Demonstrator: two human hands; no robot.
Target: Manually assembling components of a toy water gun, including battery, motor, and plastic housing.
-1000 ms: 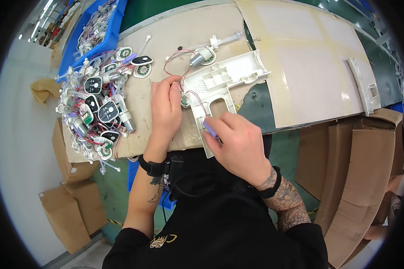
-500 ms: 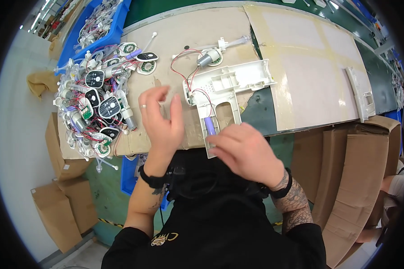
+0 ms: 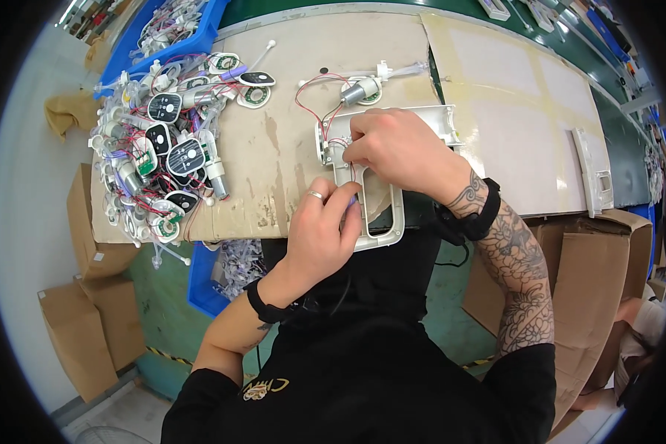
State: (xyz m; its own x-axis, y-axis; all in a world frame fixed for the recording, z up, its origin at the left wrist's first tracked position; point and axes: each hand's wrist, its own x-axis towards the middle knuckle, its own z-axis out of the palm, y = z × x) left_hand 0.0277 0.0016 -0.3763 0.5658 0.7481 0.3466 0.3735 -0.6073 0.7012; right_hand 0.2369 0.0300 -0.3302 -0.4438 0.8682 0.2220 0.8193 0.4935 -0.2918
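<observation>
An open white plastic housing half [image 3: 394,231] with a looped handle lies at the table's near edge. My left hand [image 3: 325,226] is closed at the handle's left side, its thumb and fingers around a purple cylindrical battery [image 3: 352,200], mostly hidden. Over the housing's body, my right hand [image 3: 399,152] is closed in a pinch where thin red wires [image 3: 336,140] run; the exact grip is covered by the fingers. The wires lead to a silver motor [image 3: 360,91] with a round white part, lying just beyond the housing.
A large heap of motor and circuit-board assemblies [image 3: 163,159] covers the table's left side. Behind it stands a filled blue bin [image 3: 209,33]; another blue bin [image 3: 203,285] sits below the table edge. A white plastic panel [image 3: 593,174] lies far right, above cardboard boxes [image 3: 599,296].
My left hand has come down and right from the air to the handle and closed. My right hand has moved up from the handle's lower end to the wires on the body.
</observation>
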